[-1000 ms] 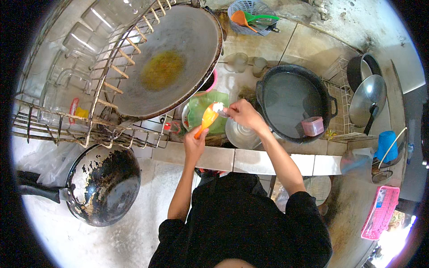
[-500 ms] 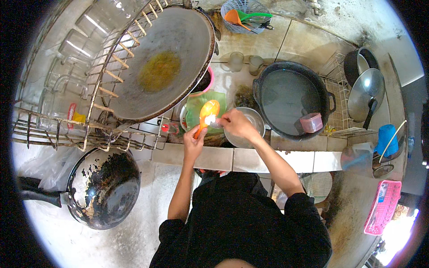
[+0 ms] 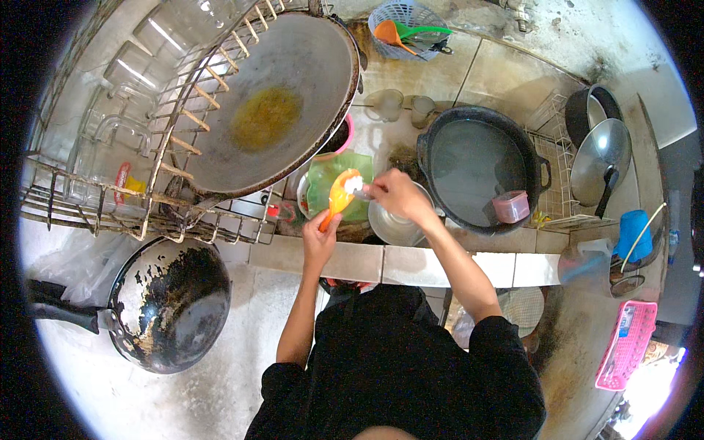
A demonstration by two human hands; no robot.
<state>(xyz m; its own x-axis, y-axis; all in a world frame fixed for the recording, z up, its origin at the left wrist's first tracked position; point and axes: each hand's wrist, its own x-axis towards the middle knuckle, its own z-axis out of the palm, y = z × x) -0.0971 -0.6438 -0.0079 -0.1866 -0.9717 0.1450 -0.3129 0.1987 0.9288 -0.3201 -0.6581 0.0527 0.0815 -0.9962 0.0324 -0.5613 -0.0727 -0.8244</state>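
Note:
My left hand (image 3: 320, 238) is closed around the handle of an orange serving spoon (image 3: 338, 201), which is held up with its bowl pointing away from me. A white lump (image 3: 353, 183) sits by the spoon's bowl. My right hand (image 3: 402, 196) pinches a small greyish utensil (image 3: 361, 193), seemingly a little spoon, whose far end meets the white lump; my fingers partly hide it. Beneath the orange spoon is a green wavy-edged dish (image 3: 358, 163). Below my right hand a metal bowl (image 3: 391, 229) stands on the counter.
A black basin (image 3: 477, 158) of water with a pink container (image 3: 511, 207) is at the right. Upper left, a large wok (image 3: 293, 59) stands behind a wire rack (image 3: 194, 117). A blue basket (image 3: 396, 48) of utensils, cups (image 3: 422, 110) and a pot lid (image 3: 600, 165) lie beyond.
The white lump shows higher, at the upper right of the orange spoon's bowl. My right hand has shifted slightly right and away from me; the left keeps its grip.

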